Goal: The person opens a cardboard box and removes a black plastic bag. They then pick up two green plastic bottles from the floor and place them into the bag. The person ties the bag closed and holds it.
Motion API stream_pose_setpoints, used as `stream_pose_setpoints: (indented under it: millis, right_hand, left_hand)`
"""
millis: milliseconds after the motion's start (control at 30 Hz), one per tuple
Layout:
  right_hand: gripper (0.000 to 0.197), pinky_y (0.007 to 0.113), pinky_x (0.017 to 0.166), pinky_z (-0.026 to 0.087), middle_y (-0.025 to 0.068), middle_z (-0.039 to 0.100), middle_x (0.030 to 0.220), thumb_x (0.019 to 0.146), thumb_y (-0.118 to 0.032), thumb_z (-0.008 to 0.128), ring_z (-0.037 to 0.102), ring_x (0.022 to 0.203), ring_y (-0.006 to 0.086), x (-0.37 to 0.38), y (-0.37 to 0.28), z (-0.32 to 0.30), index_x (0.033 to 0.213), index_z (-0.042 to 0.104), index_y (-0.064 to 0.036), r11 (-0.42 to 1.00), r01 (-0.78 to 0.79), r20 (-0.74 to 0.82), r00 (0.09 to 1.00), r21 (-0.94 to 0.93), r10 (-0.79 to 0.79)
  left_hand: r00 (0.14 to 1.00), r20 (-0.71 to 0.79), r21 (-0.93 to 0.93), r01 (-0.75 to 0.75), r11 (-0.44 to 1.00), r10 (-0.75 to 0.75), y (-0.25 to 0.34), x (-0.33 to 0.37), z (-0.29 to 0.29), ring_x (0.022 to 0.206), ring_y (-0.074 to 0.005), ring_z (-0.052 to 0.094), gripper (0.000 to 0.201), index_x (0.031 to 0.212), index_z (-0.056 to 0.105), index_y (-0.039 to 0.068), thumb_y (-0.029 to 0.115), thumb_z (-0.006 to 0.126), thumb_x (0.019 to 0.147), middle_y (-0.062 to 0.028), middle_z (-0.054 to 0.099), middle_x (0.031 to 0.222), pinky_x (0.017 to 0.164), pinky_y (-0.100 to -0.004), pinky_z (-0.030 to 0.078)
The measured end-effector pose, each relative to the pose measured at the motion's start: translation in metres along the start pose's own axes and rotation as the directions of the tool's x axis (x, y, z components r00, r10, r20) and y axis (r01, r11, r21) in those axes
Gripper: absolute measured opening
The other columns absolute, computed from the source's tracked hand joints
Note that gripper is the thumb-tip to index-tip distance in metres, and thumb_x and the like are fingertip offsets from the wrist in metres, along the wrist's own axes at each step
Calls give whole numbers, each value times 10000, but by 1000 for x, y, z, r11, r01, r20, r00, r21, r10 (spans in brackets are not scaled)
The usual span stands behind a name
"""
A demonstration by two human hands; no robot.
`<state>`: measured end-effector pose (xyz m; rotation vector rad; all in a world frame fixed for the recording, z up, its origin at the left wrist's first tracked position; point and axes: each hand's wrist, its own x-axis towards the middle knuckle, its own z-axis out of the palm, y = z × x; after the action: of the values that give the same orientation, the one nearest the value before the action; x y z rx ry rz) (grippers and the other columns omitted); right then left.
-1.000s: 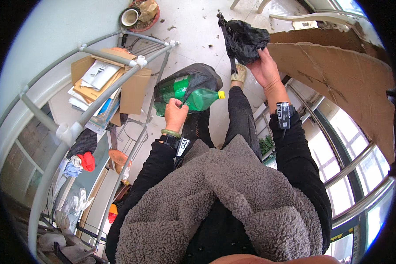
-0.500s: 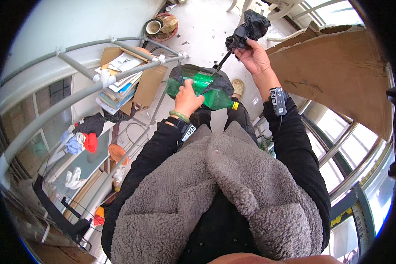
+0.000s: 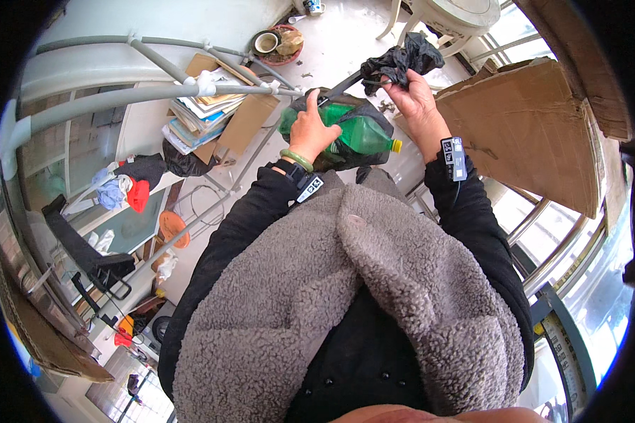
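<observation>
A large green plastic bottle (image 3: 363, 130) with a yellow cap lies tilted, its cap end toward the right. Thin black plastic wraps part of it. My left hand (image 3: 312, 134) grips the bottle's left part through this wrap, index finger pointing away and thumb lying across the green side. Up and to the right, my right hand (image 3: 418, 106) pinches a bunched black plastic bag (image 3: 420, 53). A dark stretched strip (image 3: 346, 84) runs from that bunch down to the bottle near my left fingers. Folds of plastic hide the right fingertips in part.
Grey pipe railing (image 3: 106, 106) curves along the left. Beyond it a box holds stacked papers (image 3: 197, 113). A large cardboard sheet (image 3: 522, 134) stands at the right. Far ahead are a pot (image 3: 267, 44) and a round white table (image 3: 458, 14).
My left index finger has straightened away from the bottle. Both hands and the bottle sit slightly further right in the view, and the bunched bag is more spread out.
</observation>
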<state>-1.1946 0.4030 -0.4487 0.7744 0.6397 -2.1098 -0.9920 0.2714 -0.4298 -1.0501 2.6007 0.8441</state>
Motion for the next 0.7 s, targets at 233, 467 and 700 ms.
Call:
stream_pose_setpoints:
  millis: [233,467,700]
  right_hand:
    - [239,473,825,540,166,576,1143,957,-18,391,602,1028,312,-15,-2,0,1179,477,2,948,-38,96,993,-315,71]
    - [230,444,792,522,72,615,1105,952,-67,487,608,987,227,-20,-16,-12,1178,486,-111,762,66,134,991,-644,28]
    - [158,351,586,562,78,637,965,935,-45,526,637,800,200,-3,2,-18,1092,531,-49,838,152,-19,982,-524,-190]
  left_hand:
    - [987,-156,-63,25,998,-35,-8,5,-5,861,-425,619,612,1234,463,170,313,713,694,-241,609,909,786,-487,506]
    - [934,-356,-139,-54,989,0,-13,4,-16,818,-389,604,428,1071,567,156,287,705,688,-197,610,861,745,-462,501]
    - [907,-421,-349,-160,923,-2,-21,-3,-18,697,-324,589,349,1005,578,118,220,708,698,-142,595,748,682,-419,493]
